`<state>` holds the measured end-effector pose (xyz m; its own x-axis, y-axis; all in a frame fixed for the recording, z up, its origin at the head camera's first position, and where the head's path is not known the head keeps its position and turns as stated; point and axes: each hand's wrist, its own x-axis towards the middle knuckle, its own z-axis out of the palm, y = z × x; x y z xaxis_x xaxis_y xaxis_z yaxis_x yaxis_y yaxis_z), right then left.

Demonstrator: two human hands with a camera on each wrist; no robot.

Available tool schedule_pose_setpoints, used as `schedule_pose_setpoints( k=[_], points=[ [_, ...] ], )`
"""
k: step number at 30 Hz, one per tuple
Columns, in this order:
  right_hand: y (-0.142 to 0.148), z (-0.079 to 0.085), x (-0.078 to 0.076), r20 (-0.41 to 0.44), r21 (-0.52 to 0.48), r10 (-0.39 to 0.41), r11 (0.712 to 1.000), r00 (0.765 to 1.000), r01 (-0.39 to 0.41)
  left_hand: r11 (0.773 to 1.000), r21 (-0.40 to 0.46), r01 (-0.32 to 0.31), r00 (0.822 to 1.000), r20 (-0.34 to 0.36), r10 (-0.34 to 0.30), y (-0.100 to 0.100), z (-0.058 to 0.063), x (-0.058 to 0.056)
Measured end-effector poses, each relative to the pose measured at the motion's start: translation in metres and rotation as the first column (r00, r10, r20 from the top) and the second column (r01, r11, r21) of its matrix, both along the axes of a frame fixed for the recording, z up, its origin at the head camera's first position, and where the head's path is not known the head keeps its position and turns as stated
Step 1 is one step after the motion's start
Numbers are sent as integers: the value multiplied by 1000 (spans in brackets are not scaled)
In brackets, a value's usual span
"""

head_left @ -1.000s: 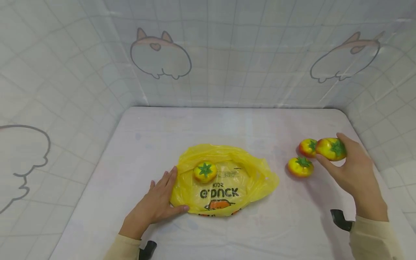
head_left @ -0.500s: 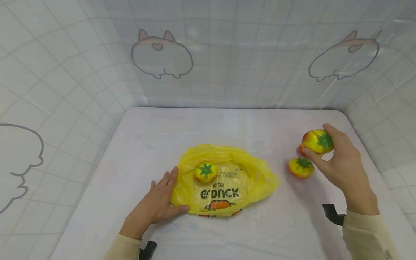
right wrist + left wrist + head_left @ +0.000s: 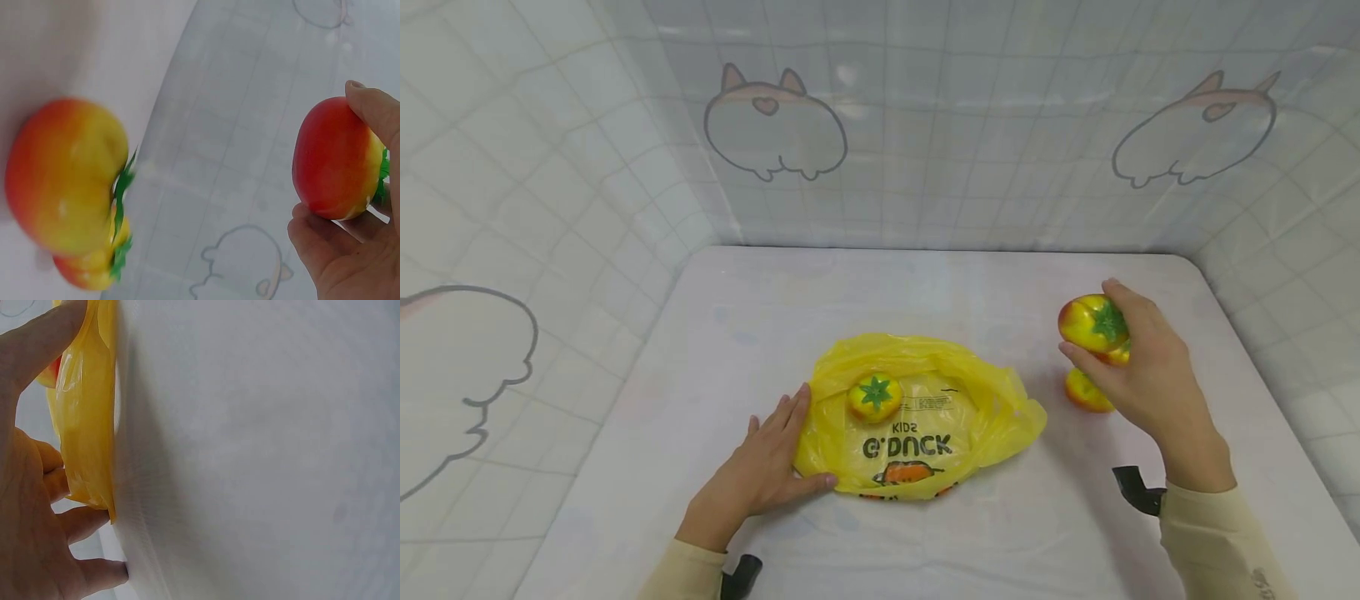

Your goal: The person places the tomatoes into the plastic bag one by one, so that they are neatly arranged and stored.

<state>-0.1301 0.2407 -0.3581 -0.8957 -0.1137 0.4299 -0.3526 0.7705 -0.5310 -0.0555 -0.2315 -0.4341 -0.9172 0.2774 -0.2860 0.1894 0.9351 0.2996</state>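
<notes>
Tomato [image 3: 1088,323] tilts in the right grip [image 3: 1153,385], leafy end [image 3: 1108,322] palmward.

A booth-like place, cartoon-printed sheets [image 3: 970,125] walling three sides of a table [image 3: 880,287]

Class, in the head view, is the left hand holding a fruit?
No, the left hand touches the edge of the yellow plastic bag.
</notes>
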Motion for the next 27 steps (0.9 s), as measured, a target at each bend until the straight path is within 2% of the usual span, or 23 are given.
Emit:
schedule_pose_setpoints(
  k=[10, 17, 27],
  points=[
    [-35, -4, -11, -23, -9, 92, 996, 995, -92, 1000, 6, 18, 1000, -22, -18, 1, 3, 0],
    [-58, -9, -15, -33, 17, 159, 987, 987, -159, 1000, 6, 7, 1000, -15, -7, 5, 3, 0],
    [-81, -20, -8, 53, 55, 189, 980, 980, -192, 1000, 12, 18, 999, -29, -18, 1, 3, -1]
  ],
)
